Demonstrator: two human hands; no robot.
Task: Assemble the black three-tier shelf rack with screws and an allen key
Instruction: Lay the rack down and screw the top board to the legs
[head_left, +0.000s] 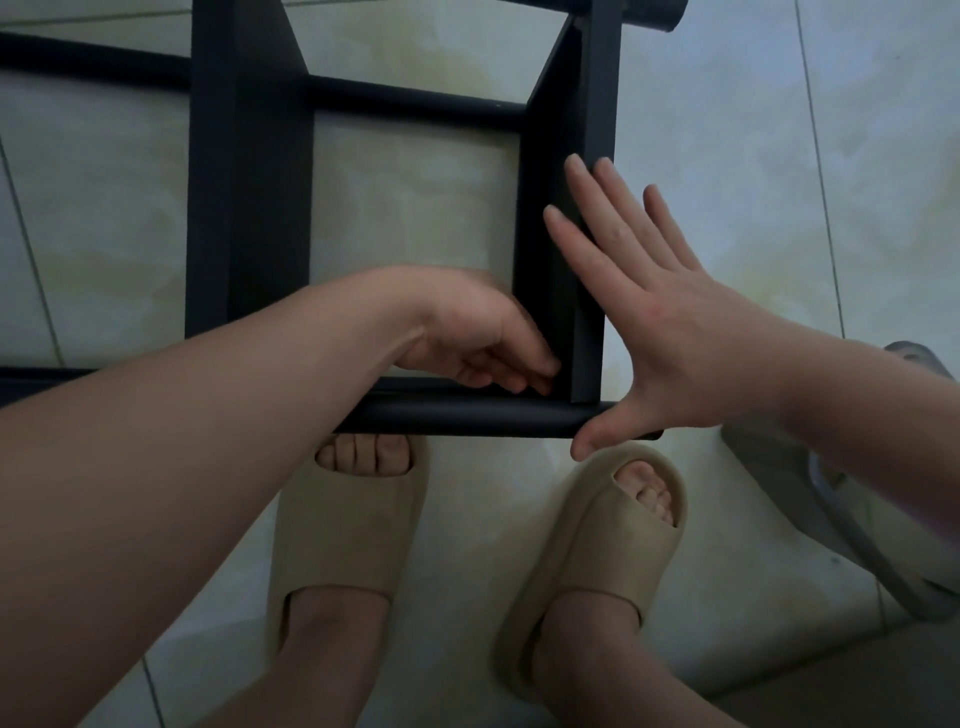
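Observation:
The black shelf rack (249, 208) lies on its side on the tiled floor, its boards and round tubes crossing the upper half of the head view. My right hand (660, 322) is spread flat, fingers straight, pressing on the outer face of the right shelf board (592, 104), with the thumb over the end of the near round tube (467, 418). My left hand (478, 332) reaches inside the frame to the corner where that board meets the near tube. Its fingers are curled at the joint; whatever they hold is hidden. No screw or allen key is visible.
My two feet in beige slide sandals (343, 525) (597, 551) stand just in front of the rack. A grey shoe (857, 525) lies on the floor at the right. Pale floor tiles (753, 130) surround the rack.

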